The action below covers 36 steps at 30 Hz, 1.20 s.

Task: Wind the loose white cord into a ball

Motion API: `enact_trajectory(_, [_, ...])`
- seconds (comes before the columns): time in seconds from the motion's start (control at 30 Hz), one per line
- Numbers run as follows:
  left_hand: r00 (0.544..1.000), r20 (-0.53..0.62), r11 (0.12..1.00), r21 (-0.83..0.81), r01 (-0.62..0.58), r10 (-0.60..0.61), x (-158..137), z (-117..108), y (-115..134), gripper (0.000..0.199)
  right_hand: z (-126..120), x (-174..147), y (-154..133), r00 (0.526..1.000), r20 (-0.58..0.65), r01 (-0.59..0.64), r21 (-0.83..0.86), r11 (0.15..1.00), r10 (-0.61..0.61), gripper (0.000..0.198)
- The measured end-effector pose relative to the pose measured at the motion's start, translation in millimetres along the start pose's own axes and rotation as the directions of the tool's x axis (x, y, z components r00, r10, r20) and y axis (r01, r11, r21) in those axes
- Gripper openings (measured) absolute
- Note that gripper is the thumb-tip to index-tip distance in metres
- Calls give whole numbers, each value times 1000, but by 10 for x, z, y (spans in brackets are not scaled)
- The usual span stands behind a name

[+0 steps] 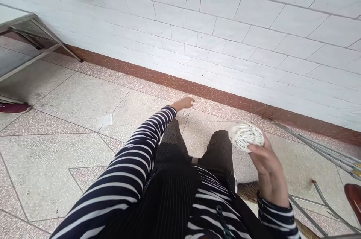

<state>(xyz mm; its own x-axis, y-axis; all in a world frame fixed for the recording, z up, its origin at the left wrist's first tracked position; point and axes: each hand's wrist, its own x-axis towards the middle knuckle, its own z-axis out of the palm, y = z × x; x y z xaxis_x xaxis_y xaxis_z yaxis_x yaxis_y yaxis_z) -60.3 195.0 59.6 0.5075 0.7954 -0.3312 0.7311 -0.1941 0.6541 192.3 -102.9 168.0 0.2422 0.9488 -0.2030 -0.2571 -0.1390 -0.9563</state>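
Facing white tiled wall (225,13). Below, terrazzo floor (56,160), bounded ahead by red-brown skirting (158,75), spreading wide on left as far as metal-legged table (11,16), narrowed at right by metal tubes (318,145). With right hand (269,165), fingers bent, gripping ball of white cord (245,136) by its right edge, above floor. With left hand (184,103) stretched forward, fingers curled; cannot tell whether holding something. At left, small white sheet (106,121).

Indoors here, plain room, exact kind unclear: white tiled wall (254,24), speckled floor (60,99), a metal-legged table (12,15) near it.
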Motion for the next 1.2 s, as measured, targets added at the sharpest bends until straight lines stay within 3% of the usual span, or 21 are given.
enact_trajectory(0.13, [985,131,986,-136,-95,113,-310,722,178,32,392,330,201,968,-40,-241,121,963,247,63])
enact_trajectory(0.2, [965,125,911,-376,-167,229,-518,1001,301,35,480,418,327,954,-29,-289,164,943,298,59])
enact_trajectory(0.3, [953,1,706,-672,-224,303,-795,1241,443,46,506,448,477,939,2,-338,200,920,345,58])
enact_trajectory(0.4, [965,-77,665,-711,-230,252,-933,1307,504,43,515,429,542,935,42,-354,208,912,353,58])
enact_trajectory(0.53, [976,-82,723,-660,-205,202,-932,1219,516,20,552,387,541,939,79,-343,201,918,334,58])
enact_trajectory(0.6, [973,-134,776,-586,-232,189,-906,1108,520,18,557,358,545,934,90,-358,197,913,346,59])
enact_trajectory(0.7, [941,-257,876,-371,-308,222,-862,888,528,25,537,315,593,914,107,-404,174,898,390,60])
enact_trajectory(0.8, [911,-287,928,-140,-345,296,-826,720,527,23,508,308,674,891,115,-453,135,881,440,58])
enact_trajectory(1.0, [937,-177,953,30,-301,302,-811,841,369,22,438,309,700,897,116,-440,144,887,426,57])
enact_trajectory(1.2, [986,3,985,33,-169,169,-784,1063,-59,32,295,59,295,896,318,-369,142,918,311,75])
